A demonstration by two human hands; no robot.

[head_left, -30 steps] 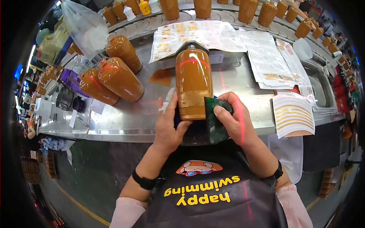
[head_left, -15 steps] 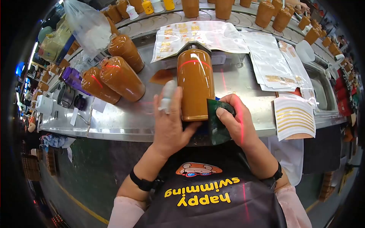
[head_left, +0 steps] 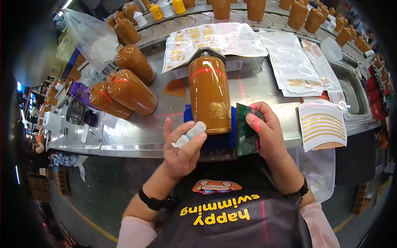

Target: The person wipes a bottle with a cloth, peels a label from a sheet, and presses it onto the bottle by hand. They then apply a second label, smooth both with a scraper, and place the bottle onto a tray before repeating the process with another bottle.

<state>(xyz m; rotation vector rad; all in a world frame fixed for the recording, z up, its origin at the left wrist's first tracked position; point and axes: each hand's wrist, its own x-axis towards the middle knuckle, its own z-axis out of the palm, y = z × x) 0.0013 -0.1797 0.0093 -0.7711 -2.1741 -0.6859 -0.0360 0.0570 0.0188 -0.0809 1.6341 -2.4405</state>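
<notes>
A glossy brown bottle lies in front of me, its neck toward a dark angular holder and its base toward me. A raised gold emblem shows near its base. Beneath the bottle is a blue pad. My left hand is open at the lower left of the base, with white wrapping on its fingers and one wrapped fingertip right at the bottle's edge. Pinched upright in my right hand, just right of the base, is a dark green flat scraper.
Several brown bottles stand at the left, by a plastic bag. Printed transfer sheets lie behind the holder, with more sheets at the right. Gold-striped paper is near the sink. A brown flat piece lies left of the bottle.
The bottle has turned, bringing the gold emblem into view. My left hand has moved from its left side down to the base. My right hand, still holding the scraper, is slightly farther from it.
</notes>
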